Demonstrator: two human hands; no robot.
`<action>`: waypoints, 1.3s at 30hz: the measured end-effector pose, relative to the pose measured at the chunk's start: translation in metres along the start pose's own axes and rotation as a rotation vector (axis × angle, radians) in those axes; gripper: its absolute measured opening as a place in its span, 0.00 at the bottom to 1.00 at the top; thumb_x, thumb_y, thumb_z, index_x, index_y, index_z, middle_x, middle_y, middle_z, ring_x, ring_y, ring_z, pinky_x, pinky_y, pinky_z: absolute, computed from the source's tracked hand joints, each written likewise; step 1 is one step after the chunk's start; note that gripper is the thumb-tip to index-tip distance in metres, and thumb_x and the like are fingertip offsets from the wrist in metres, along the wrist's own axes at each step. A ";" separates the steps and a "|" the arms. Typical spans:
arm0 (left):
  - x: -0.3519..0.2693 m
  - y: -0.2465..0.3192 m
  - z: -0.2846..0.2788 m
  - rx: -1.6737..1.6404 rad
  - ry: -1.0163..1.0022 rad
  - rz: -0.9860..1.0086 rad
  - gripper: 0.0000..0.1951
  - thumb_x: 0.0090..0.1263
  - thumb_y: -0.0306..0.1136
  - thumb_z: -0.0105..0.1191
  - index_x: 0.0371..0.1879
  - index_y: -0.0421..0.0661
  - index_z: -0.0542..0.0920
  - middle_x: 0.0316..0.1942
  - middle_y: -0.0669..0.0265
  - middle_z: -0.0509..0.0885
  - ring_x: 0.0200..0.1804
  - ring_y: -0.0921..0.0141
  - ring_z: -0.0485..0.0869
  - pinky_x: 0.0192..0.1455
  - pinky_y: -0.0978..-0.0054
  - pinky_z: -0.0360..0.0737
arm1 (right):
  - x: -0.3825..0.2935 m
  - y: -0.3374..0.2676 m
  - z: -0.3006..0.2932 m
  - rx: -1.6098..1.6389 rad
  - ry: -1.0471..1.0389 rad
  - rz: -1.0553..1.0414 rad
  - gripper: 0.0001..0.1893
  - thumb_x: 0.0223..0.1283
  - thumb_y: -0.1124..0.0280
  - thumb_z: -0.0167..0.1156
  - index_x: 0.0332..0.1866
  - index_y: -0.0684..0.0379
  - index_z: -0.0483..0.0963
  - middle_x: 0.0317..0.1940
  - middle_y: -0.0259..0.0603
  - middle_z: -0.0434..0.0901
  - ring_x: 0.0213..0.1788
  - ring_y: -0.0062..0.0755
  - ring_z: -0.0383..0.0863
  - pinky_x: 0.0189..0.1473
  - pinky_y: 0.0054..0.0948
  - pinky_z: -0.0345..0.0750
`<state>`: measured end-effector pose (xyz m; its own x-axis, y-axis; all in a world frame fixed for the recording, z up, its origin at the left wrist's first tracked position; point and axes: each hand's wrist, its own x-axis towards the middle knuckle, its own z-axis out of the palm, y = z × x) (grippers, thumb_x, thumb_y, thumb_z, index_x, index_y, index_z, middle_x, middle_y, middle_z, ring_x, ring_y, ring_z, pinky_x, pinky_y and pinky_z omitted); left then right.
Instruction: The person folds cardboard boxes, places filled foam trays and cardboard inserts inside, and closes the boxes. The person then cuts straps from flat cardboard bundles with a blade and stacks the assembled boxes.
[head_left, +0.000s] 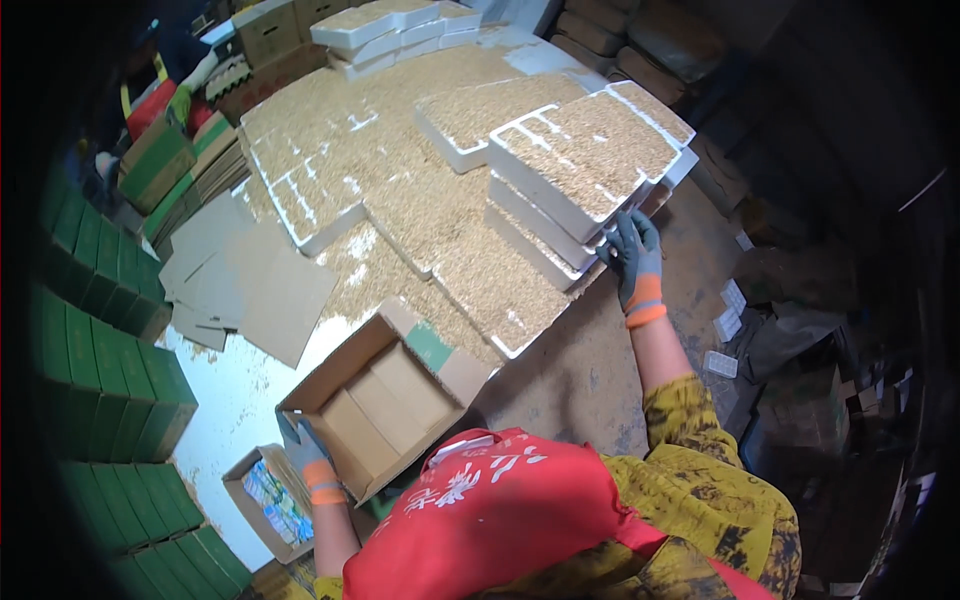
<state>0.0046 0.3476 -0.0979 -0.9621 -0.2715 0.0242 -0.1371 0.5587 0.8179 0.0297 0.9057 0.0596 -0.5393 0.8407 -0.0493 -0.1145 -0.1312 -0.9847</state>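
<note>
My left hand (306, 448), in a grey glove with an orange cuff, holds the near left wall of an open cardboard box (382, 405). The box is tilted towards me, and nothing shows inside it. At the near right corner of a stack of white foam trays (536, 202) is my right hand (636, 244), gloved the same way. Its fingers are bent against the trays' edges; whether they grip is hidden. Tan husk-like grains (600, 154) fill the top tray. More grain-filled trays (487, 277) spread over the table beside the stack.
Flat cardboard sheets (247, 277) lie on the white tabletop (217, 397). A smaller box (259, 517) of colourful packets stands near my left forearm. Green cartons (112, 375) are stacked at left. Another person's gloved hand (180, 105) is at a carton. White pieces (721, 364) litter the floor.
</note>
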 end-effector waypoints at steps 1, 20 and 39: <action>0.002 0.003 0.002 -0.002 0.005 -0.020 0.28 0.74 0.31 0.44 0.71 0.33 0.58 0.72 0.49 0.61 0.72 0.58 0.62 0.74 0.69 0.56 | 0.025 0.003 -0.006 0.012 0.007 -0.012 0.26 0.62 0.60 0.64 0.62 0.56 0.66 0.45 0.36 0.76 0.43 0.28 0.79 0.39 0.29 0.82; 0.008 0.015 0.006 0.001 -0.044 0.001 0.30 0.73 0.31 0.44 0.72 0.33 0.55 0.73 0.50 0.59 0.73 0.58 0.60 0.75 0.69 0.54 | 0.043 -0.020 -0.057 -0.109 -0.393 0.144 0.29 0.63 0.62 0.62 0.68 0.51 0.65 0.58 0.39 0.74 0.61 0.36 0.74 0.55 0.41 0.78; 0.003 0.037 -0.011 -0.621 -0.041 -0.325 0.33 0.73 0.48 0.53 0.70 0.39 0.64 0.67 0.59 0.71 0.67 0.69 0.68 0.70 0.76 0.62 | -0.175 -0.009 0.064 -0.167 -0.960 0.264 0.37 0.52 0.79 0.56 0.72 0.65 0.58 0.59 0.45 0.75 0.55 0.31 0.78 0.53 0.27 0.76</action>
<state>-0.0008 0.3595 -0.0611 -0.9050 -0.3121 -0.2889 -0.2711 -0.1000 0.9573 0.0718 0.7266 0.0877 -0.9825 0.0075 -0.1861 0.1841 -0.1151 -0.9762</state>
